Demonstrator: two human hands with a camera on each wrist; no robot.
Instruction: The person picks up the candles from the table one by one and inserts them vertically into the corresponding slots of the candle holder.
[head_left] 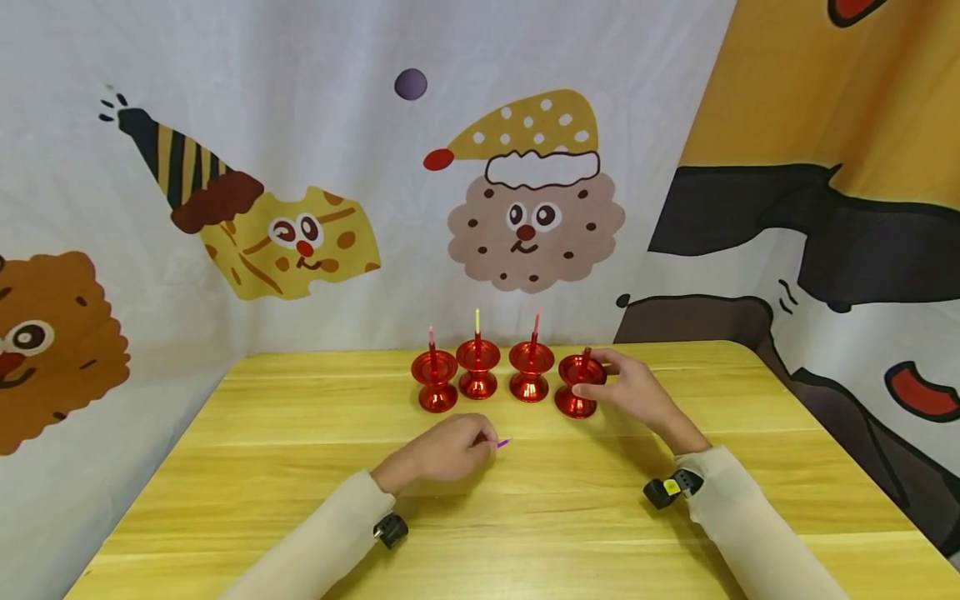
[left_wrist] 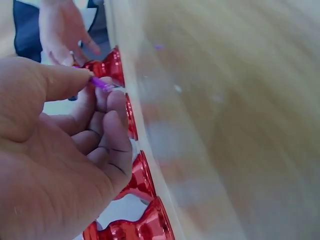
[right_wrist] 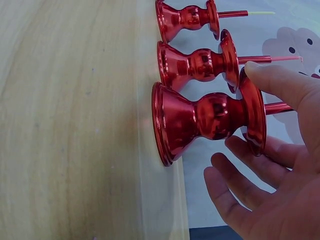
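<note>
My left hand point(head_left: 450, 448) is above the table and pinches a thin purple candle point(head_left: 503, 443) between thumb and forefinger; the left wrist view shows this candle point(left_wrist: 101, 84) up close. The right hand point(head_left: 637, 393) grips the dish rim of the rightmost shiny red candle holder point(head_left: 576, 406), which stands upright. In the right wrist view, the thumb is on one side of the dish point(right_wrist: 254, 117) and fingers on the other. No thin candle shows in that holder's tube point(head_left: 586, 357).
To its left stand three matching holders: one point(head_left: 530, 385) with a reddish-pink candle point(head_left: 537, 323), one point(head_left: 477, 382) with a yellow candle point(head_left: 477, 322), one point(head_left: 438, 395) with a pink candle point(head_left: 431, 337). A printed curtain point(head_left: 360, 150) hangs behind the wooden table point(head_left: 300, 442).
</note>
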